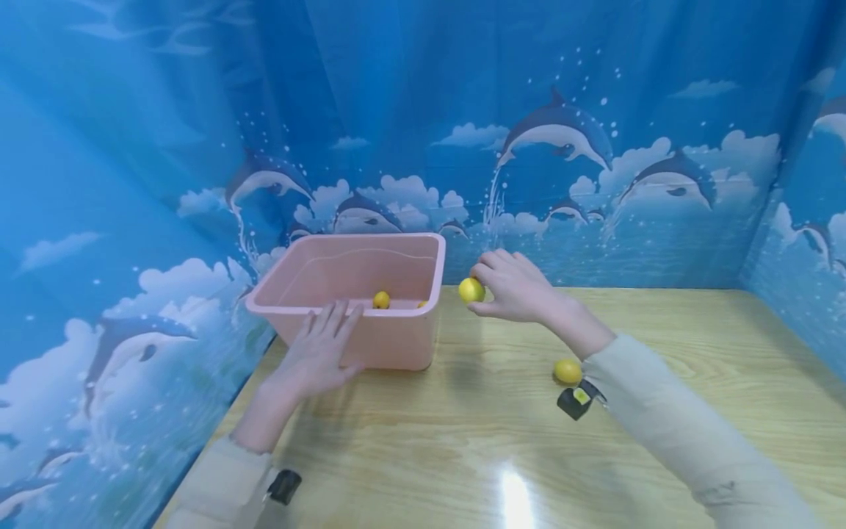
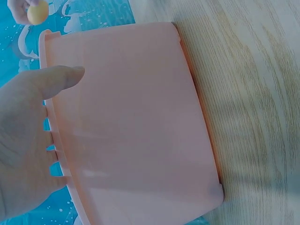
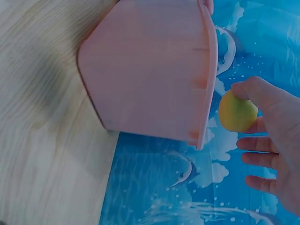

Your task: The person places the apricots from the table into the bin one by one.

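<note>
My right hand [image 1: 517, 288] pinches a yellow lemon [image 1: 471, 290] between thumb and fingers, held in the air just right of the pink bin [image 1: 390, 339]. In the right wrist view the lemon [image 3: 237, 111] sits close beside the bin's rim, the other fingers [image 3: 258, 160] stretched out below it. My left hand [image 1: 319, 360] rests at the bin's near rim, its fingers fairly straight across the edge. From the left wrist, the thumb [image 2: 63, 80] lies over the outer wall [image 2: 131, 117]. Inside the bin a lemon [image 1: 381, 300] shows, with part of another [image 1: 423, 304] behind the rim.
One more lemon [image 1: 567, 372] lies on the wooden table [image 1: 423, 441], beside my right forearm. A blue curtain [image 1: 410, 110] printed with dolphins stands behind the table and along both sides. Small black devices [image 1: 284, 486] are worn at both wrists.
</note>
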`<state>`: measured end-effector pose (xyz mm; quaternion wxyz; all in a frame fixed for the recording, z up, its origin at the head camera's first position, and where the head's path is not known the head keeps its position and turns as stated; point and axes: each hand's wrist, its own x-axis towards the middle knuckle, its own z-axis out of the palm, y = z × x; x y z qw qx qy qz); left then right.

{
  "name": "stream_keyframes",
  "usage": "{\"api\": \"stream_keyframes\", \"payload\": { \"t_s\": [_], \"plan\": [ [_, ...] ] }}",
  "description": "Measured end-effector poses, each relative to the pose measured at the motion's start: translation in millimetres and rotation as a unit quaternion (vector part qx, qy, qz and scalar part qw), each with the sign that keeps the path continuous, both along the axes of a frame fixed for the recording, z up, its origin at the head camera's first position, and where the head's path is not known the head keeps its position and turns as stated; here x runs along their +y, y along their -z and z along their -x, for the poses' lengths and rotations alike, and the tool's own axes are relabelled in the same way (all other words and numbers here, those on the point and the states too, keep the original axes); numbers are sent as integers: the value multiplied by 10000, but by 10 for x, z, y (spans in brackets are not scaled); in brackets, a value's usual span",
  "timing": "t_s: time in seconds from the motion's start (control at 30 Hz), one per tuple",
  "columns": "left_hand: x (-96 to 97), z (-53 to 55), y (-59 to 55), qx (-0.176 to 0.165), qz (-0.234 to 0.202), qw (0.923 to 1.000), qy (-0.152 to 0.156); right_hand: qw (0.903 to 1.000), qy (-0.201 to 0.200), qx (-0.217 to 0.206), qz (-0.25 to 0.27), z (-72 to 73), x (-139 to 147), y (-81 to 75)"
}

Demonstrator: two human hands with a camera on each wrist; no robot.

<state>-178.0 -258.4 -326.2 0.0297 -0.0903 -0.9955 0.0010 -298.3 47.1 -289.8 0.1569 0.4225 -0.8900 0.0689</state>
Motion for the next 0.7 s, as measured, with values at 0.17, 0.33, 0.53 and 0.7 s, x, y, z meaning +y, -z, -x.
{"api": "stream_keyframes", "payload": {
  "t_s": [0.17, 0.33, 0.53, 0.7],
  "plan": [
    [-4, 0, 7, -6, -31, 10000, -11, 10000, -58, 9, -18, 22, -123, -70],
    [-6, 4, 13, 29, -11, 10000, 20, 10000, -77, -16, -48, 31, -235, -117],
    [-11, 4, 17, 36, 16, 10000, 46, 9998, -166, -84, 31, 30, -378, -162],
    [-7, -7, 14, 7, -10, 10000, -1, 9997, -108, -166, -145, 31, -514, -172]
  ]
}}
